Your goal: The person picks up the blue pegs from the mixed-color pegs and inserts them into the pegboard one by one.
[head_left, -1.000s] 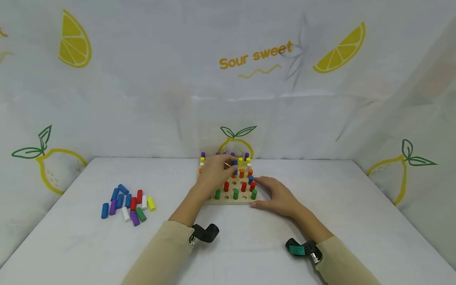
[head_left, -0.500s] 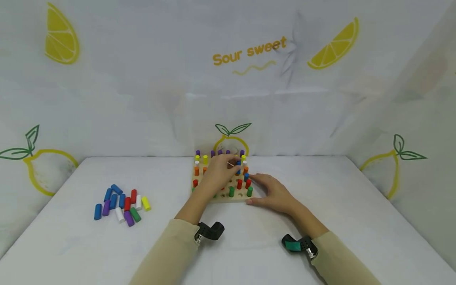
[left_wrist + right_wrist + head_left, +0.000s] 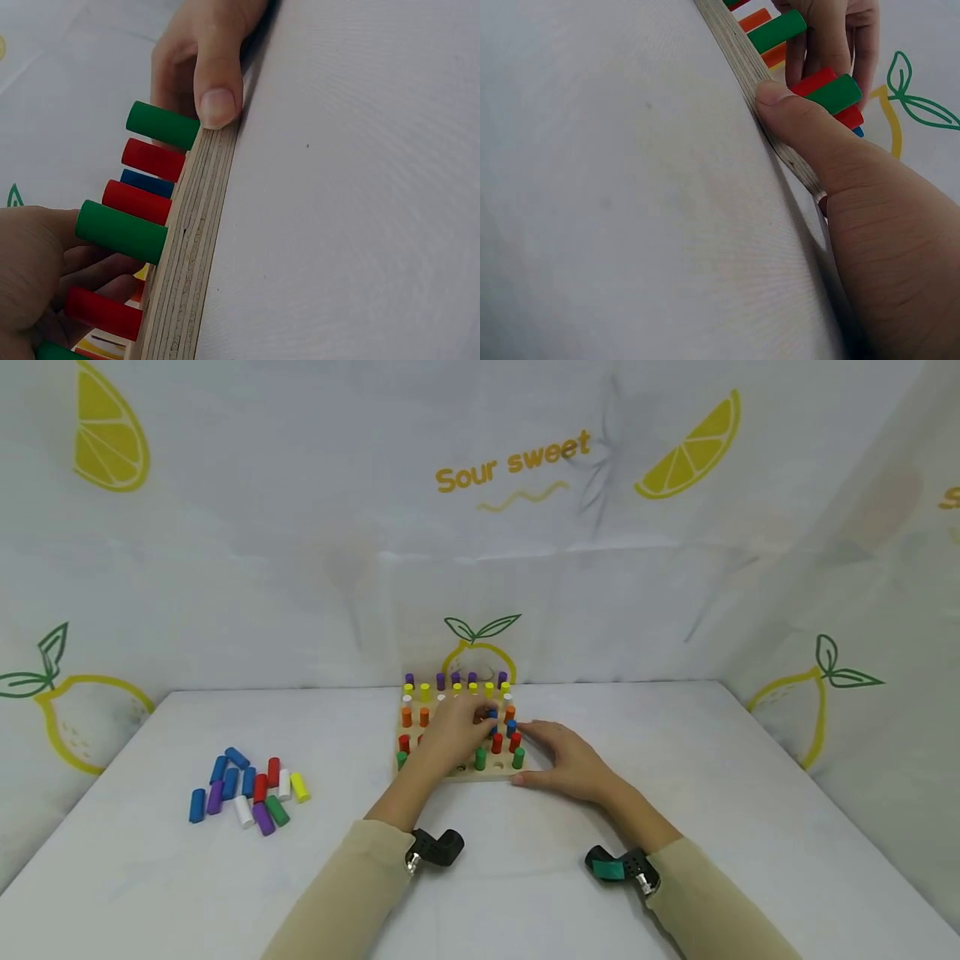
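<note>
A wooden pegboard (image 3: 498, 775) lies on the table, with rows of coloured pegs standing in it. My left hand (image 3: 448, 733) reaches over the board and pinches a blue peg (image 3: 492, 716) between thumb and fingers, low among the other pegs. Beside it, a second blue peg (image 3: 512, 727) stands at the right edge. My right hand (image 3: 568, 766) grips the board's front right corner, its thumb (image 3: 780, 101) on the layered front edge. In the left wrist view, green pegs (image 3: 122, 232) and red pegs (image 3: 137, 202) rise along the front; the pinched peg is hidden there.
Left of the board, a loose pile of pegs lies on the white table: blue pegs (image 3: 231, 783), red pegs (image 3: 260, 788), purple pegs (image 3: 263, 819), white pegs (image 3: 243, 812), a green peg (image 3: 277, 811) and a yellow peg (image 3: 300, 787). A white printed cloth (image 3: 300, 568) hangs behind.
My left hand has brought the blue peg forward and lower, from over the back rows to beside the blue peg at the right edge. The right hand keeps its grip while the view shifts.
</note>
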The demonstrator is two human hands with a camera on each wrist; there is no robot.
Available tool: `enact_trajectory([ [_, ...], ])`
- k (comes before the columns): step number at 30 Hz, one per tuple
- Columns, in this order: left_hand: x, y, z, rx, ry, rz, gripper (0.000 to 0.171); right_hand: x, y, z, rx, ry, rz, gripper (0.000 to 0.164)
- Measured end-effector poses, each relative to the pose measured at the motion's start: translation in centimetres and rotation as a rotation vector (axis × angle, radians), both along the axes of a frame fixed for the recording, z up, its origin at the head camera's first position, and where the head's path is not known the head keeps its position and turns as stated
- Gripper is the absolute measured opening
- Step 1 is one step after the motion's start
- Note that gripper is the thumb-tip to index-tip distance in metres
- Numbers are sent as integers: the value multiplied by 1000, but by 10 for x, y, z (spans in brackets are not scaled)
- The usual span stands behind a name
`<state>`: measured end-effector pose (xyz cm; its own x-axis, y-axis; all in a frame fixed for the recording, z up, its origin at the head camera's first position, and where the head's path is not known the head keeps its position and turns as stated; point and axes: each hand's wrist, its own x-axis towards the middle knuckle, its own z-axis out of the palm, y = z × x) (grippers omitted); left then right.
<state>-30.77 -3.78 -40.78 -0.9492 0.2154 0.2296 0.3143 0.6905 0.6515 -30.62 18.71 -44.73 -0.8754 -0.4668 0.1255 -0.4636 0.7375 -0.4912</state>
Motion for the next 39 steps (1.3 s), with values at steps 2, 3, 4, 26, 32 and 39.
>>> enact_trajectory([
  [2,-1,1,-2,-6,-10,7,30,0,0,1,-1,-2,-1,86],
  [3,-1,2,-2,-10,-15,12,30,1,0,1,-1,-2,-2,86],
  [4,-1,3,-3,-15,-15,13,30,1,0,2,-1,0,-2,86],
  [26,1,4,-5,-97,22,15,22,-1,0,2,-14,24,14,84],
  [32,2,4,-5,-80,2,12,22,0,0,1,-13,12,12,85],
  [39,3,4,-3,-118,0,-9,22,0,0,1,-20,17,13,85],
])
